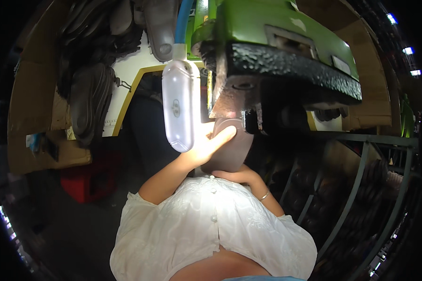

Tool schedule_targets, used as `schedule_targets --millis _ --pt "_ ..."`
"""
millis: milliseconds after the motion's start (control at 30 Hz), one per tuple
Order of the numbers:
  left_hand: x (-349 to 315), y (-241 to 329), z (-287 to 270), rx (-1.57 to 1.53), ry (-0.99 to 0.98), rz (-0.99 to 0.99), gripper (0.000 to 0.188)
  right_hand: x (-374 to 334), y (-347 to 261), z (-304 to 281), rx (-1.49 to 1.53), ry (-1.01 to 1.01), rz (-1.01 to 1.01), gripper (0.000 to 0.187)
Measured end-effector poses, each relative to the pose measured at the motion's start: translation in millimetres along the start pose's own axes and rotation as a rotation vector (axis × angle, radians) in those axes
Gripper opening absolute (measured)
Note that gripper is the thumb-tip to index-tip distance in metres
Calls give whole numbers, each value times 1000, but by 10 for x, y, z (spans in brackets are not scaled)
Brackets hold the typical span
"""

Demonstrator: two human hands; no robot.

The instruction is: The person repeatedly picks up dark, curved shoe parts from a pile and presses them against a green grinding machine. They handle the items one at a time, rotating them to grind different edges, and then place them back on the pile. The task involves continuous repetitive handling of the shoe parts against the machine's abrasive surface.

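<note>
I hold a grey-brown shoe sole (229,150) up under the black head of a green machine (286,65). My left hand (210,143) presses flat on the sole's left face, fingers stretched along it. Below, my right hand (237,175) cups the sole's lower edge; a thin bangle sits on that wrist. A lit white lamp (181,105) on a blue hose hangs right beside my left hand and glares on it. The sole's top goes under the machine's dark foot and is hidden there.
Dark shoe soles (91,103) hang in a stack at the left against cardboard sheets. A red box (86,180) sits low on the left. A green metal rack (361,187) with dark shoe parts fills the right side.
</note>
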State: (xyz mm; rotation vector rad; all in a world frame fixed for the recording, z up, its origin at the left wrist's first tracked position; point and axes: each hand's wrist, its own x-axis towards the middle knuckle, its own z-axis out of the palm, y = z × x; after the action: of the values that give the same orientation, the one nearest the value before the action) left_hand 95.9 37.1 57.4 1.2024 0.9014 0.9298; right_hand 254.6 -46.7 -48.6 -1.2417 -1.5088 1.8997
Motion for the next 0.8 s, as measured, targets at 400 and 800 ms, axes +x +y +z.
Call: schedule_targets --millis 400,800 --pt "-220 -338 -222 -186 68 -75 34 -612 -414 -1104 738 615 -539 54" --pt "-626 -305 -871 -242 320 -176 27 24 -905 -585 351 414 -541 61"
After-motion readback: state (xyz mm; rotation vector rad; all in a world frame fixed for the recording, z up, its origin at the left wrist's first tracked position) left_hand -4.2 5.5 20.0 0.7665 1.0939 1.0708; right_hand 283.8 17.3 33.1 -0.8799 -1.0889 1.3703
